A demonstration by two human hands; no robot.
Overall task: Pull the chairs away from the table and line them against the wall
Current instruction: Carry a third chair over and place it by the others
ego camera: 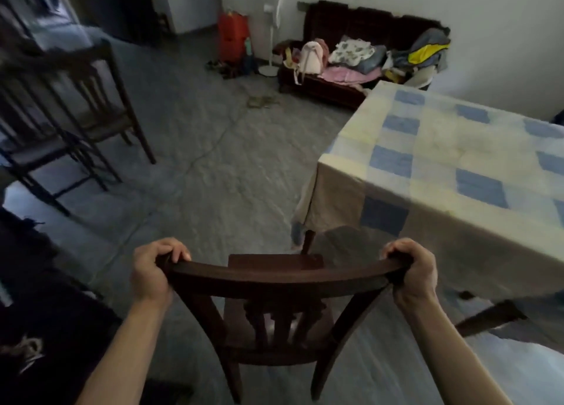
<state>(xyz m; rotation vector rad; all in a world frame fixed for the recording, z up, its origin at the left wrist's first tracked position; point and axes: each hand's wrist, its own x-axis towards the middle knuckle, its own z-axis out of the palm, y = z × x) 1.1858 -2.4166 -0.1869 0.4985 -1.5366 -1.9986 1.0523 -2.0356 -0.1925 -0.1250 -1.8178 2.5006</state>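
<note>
A dark wooden chair stands right in front of me, its curved top rail facing me. My left hand grips the left end of that rail and my right hand grips the right end. The chair sits just off the near corner of the table, which is covered with a yellow and blue checked cloth. Two more dark chairs stand side by side at the left, blurred.
A dark sofa piled with clothes and bags stands against the far wall. Beside it are a white standing fan and a red object. Open grey floor lies between the chairs and the table.
</note>
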